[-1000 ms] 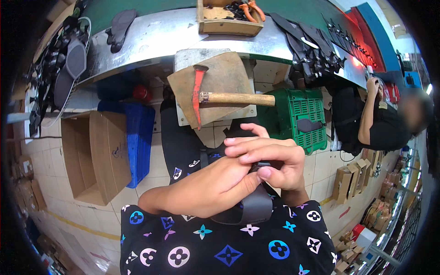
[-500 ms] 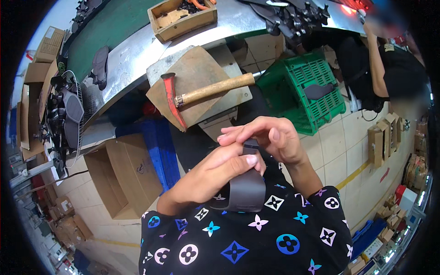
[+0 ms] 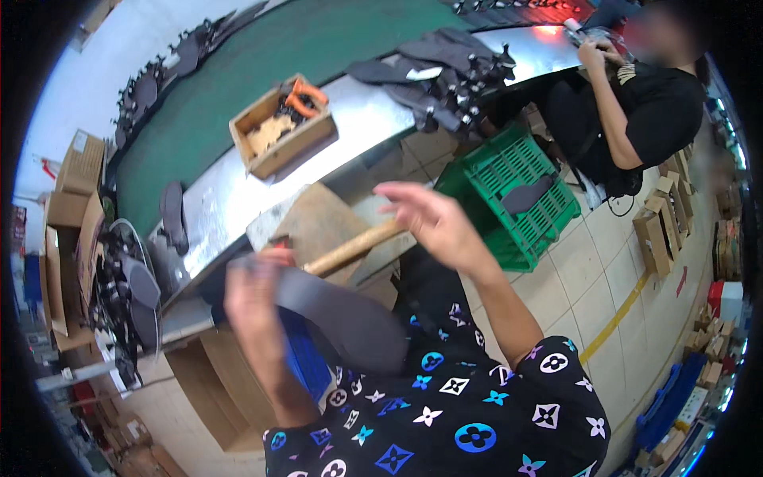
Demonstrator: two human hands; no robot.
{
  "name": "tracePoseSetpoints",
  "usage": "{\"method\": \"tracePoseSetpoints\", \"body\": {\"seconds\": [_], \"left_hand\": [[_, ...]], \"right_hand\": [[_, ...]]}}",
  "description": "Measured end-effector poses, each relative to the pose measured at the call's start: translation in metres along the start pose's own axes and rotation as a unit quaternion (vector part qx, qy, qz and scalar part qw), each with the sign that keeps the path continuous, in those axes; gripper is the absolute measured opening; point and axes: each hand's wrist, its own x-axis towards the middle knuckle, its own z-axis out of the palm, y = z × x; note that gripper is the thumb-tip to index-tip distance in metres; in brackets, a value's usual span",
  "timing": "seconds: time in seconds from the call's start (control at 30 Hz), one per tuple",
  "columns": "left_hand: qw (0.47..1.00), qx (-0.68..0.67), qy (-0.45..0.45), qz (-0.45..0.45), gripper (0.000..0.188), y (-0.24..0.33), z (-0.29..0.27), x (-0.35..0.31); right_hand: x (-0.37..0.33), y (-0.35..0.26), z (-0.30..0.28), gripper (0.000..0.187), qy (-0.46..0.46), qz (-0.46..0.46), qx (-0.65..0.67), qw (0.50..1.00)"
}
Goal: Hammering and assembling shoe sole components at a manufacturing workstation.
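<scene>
A dark grey sandal sole [image 3: 350, 322] stretches flat and slightly blurred in front of my body. My left hand [image 3: 256, 298], smeared by motion, grips it at its far left end. Past the sole, my right hand [image 3: 437, 226] is raised with its fingers stretched out and nothing in them. Just beyond both hands lies a hammer [image 3: 354, 248] with a wooden handle and a red head. The head is mostly covered by my left hand, and the handle's end is near my right fingers. Beneath the hammer is a worn brown board [image 3: 314, 211].
A wooden box [image 3: 270, 163] with orange-handled pliers stands on the metal bench edge [image 3: 211, 191], beside a green belt [image 3: 214, 103]. Dark sandals [image 3: 445, 75] are piled farther right. A green crate [image 3: 520, 207] stands right of me; a co-worker [image 3: 628, 119] sits beyond. Cardboard box [image 3: 226, 381] at lower left.
The sole, bent between both hands before, is now straightened out. My left hand has carried it left, and my right hand has let go and lifted away. The view has shifted.
</scene>
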Motion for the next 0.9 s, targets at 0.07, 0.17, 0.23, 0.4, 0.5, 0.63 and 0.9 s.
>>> {"method": "tracePoseSetpoints", "body": {"seconds": [0.07, 0.17, 0.23, 0.4, 0.5, 0.63, 0.9], "left_hand": [[0.97, 0.015, 0.218, 0.106, 0.032, -0.014, -0.034, 0.043], [0.919, 0.088, 0.355, 0.148, 0.032, -0.047, -0.096, 0.102], [0.897, 0.219, 0.36, 0.132, 0.039, -0.09, -0.134, 0.145], [0.789, 0.481, 0.368, 0.102, 0.074, -0.111, -0.114, 0.153], [0.875, 0.353, 0.211, 0.257, 0.087, -0.046, -0.043, 0.121], [0.845, 0.274, 0.103, 0.447, 0.085, 0.001, 0.021, 0.097], [0.938, -0.189, 0.178, 0.23, 0.032, 0.01, -0.019, 0.016]], "right_hand": [[0.038, 0.022, -0.055, 0.039, 0.138, -0.025, -0.153, 0.978], [0.106, 0.018, -0.131, 0.036, 0.36, -0.077, -0.332, 0.868], [0.157, 0.028, -0.17, 0.033, 0.422, -0.191, -0.473, 0.749], [0.216, 0.013, -0.181, 0.021, 0.365, -0.2, -0.47, 0.778], [0.184, -0.051, -0.062, 0.015, 0.248, -0.059, 0.175, 0.951], [0.092, -0.087, 0.077, 0.032, -0.016, 0.06, 0.44, 0.896], [0.027, 0.036, 0.054, 0.108, -0.105, -0.277, -0.475, 0.828]]}}
